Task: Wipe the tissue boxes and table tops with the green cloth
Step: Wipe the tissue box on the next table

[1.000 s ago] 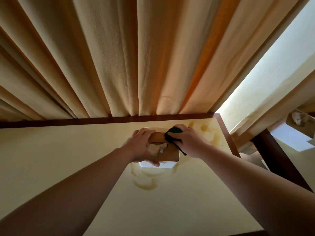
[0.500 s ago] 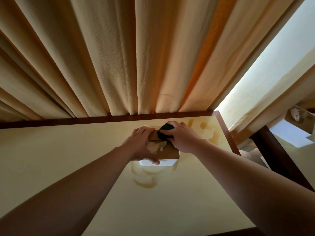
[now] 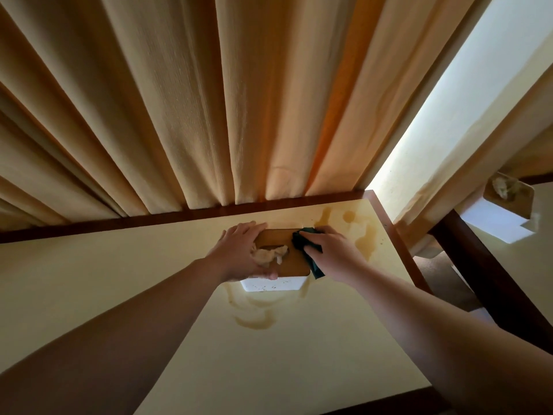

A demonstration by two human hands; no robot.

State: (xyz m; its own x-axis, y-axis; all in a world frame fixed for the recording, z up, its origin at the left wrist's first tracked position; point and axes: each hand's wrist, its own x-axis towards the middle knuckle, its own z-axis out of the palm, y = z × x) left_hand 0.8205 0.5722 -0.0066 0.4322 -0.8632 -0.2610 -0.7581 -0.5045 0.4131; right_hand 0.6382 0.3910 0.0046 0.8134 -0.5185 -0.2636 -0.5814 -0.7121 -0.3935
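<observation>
Counting two boxes: one box [image 3: 294, 262] under my hands on the near surface [image 3: 227, 354], a second box [image 3: 508, 202] on the far right surface. I'm seeing a tan lid, white base, tissue poking out. My left hand [image 3: 242, 256] is gripping its left side; my right hand [image 3: 332, 253] is clutching the cloth [image 3: 305, 245] against the lid.

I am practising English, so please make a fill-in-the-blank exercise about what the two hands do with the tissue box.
1. The right hand presses the ____ cloth on the tissue box.
2. The left hand steadies the box on the ____.
3. A crumpled ____ sticks out of the lid's slot.
4. Behind the table hang pleated ____.

Missing words: green; table; tissue; curtains
</observation>
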